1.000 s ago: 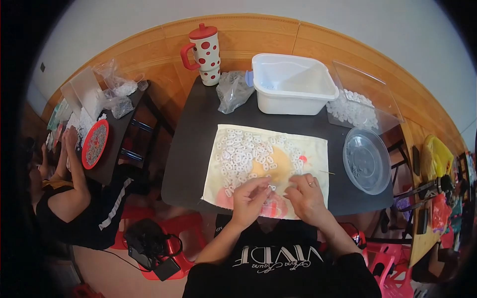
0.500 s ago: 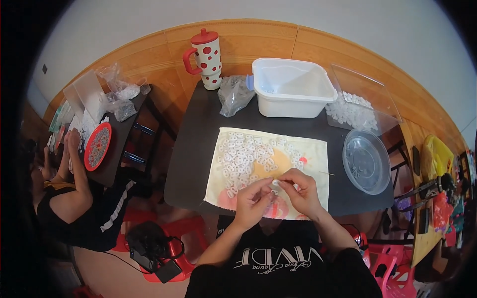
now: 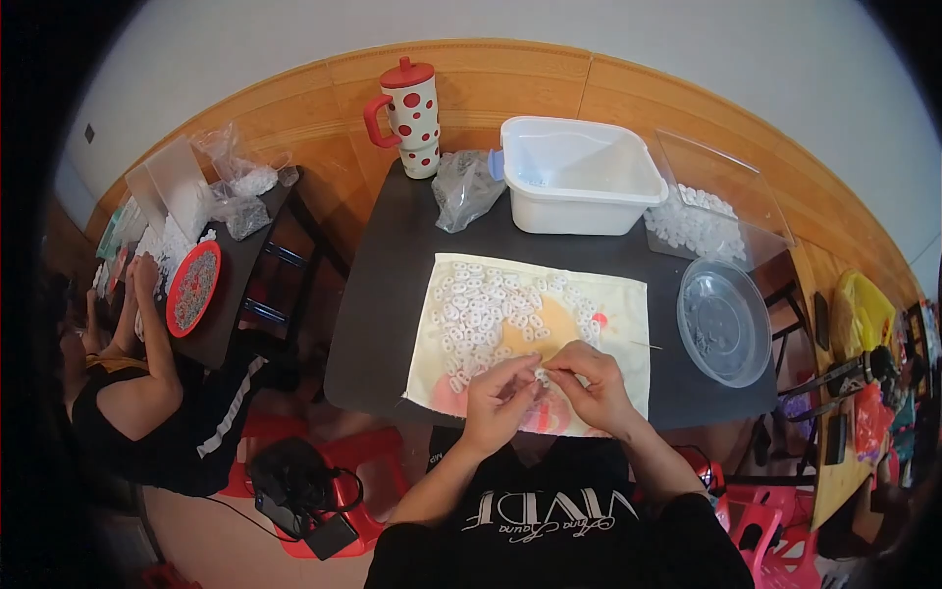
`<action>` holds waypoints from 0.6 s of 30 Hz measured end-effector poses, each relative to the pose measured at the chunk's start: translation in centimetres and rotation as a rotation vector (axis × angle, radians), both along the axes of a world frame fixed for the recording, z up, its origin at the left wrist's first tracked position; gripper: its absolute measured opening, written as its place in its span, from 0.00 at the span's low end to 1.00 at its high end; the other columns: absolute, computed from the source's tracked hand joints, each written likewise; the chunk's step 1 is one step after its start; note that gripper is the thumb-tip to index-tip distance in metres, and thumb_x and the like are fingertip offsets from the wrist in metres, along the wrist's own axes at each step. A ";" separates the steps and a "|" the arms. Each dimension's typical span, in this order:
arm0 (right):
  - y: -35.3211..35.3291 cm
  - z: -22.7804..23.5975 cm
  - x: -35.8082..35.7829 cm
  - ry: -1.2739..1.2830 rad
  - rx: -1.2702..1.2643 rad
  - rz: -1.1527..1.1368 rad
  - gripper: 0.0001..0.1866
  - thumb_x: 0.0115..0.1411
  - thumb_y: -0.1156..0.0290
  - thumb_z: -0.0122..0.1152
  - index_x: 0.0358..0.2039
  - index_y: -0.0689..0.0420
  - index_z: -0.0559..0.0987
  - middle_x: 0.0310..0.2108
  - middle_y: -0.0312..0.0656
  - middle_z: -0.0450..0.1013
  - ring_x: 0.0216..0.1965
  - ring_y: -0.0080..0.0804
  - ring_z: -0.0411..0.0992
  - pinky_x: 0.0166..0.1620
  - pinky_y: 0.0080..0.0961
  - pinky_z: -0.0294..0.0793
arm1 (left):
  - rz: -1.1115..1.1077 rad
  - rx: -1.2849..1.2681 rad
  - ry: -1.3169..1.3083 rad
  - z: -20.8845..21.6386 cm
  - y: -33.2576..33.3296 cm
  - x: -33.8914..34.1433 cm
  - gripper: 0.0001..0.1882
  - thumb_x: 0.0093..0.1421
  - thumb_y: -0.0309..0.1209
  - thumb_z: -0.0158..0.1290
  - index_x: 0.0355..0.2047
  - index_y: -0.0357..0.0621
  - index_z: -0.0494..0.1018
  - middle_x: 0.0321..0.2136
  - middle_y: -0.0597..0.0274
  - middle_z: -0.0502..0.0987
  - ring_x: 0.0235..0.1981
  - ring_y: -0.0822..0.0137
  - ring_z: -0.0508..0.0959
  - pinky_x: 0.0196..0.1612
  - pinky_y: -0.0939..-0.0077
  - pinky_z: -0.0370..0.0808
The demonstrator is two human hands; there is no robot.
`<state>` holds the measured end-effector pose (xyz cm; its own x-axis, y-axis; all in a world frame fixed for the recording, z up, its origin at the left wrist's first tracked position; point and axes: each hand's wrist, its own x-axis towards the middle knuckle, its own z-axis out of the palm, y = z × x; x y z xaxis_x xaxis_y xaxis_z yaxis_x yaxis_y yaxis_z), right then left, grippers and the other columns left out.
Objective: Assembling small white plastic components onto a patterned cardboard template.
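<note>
My left hand [image 3: 498, 404] and my right hand [image 3: 594, 391] meet over the near edge of a pale cloth [image 3: 623, 304]. Between their fingertips is a small white piece [image 3: 541, 375], pinched from both sides and partly covered. Many small white pieces with holes [image 3: 469, 304] lie spread on the cloth's left half, most of them flat. A thin needle-like stick [image 3: 648, 345] lies across the cloth's right edge, beside my right hand.
Behind the cloth stand a spotted tumbler [image 3: 414, 123], a grey plastic bag [image 3: 465, 194] and a white tub [image 3: 579, 211]. A clear bin of white pieces [image 3: 699, 224] and a round clear dish [image 3: 726, 324] are at right. Another person works left by a red tray [image 3: 193, 290].
My right hand has shifted slightly left, its fingertips closing in on the small white piece. The left hand stays in almost the same place.
</note>
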<state>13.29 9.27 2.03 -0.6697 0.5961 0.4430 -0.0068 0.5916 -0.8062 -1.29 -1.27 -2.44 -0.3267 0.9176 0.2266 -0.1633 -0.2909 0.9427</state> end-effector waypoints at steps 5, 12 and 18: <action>0.0 0.3 0.4 -0.043 -0.052 0.052 0.08 0.55 0.87 0.62 0.36 0.65 0.79 0.29 0.45 0.75 0.32 0.34 0.74 0.35 0.24 0.71 | 0.020 -0.021 0.001 0.1 0.0 0.2 0.19 0.61 0.14 0.53 0.52 0.34 0.74 0.34 0.67 0.75 0.33 0.80 0.76 0.38 0.85 0.75; -0.1 -0.6 0.9 -0.086 -0.029 0.006 0.10 0.53 0.87 0.63 0.36 0.63 0.79 0.30 0.44 0.75 0.32 0.36 0.75 0.35 0.26 0.72 | 0.158 0.012 0.432 0.4 0.4 0.8 0.17 0.55 0.15 0.55 0.46 0.34 0.75 0.32 0.54 0.76 0.29 0.61 0.78 0.33 0.72 0.75; -0.2 -1.0 1.3 -0.161 0.047 -0.017 0.10 0.51 0.86 0.63 0.34 0.62 0.80 0.30 0.45 0.76 0.32 0.40 0.75 0.35 0.28 0.73 | 0.245 -0.013 0.877 1.9 0.7 1.0 0.19 0.48 0.14 0.54 0.43 0.35 0.76 0.31 0.49 0.76 0.31 0.51 0.78 0.34 0.63 0.75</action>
<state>14.55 9.07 1.01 -0.7242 0.5893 0.3581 0.1309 0.6273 -0.7677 -0.33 -0.56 -0.53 -0.2279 0.8493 0.4762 0.6791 -0.2118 0.7028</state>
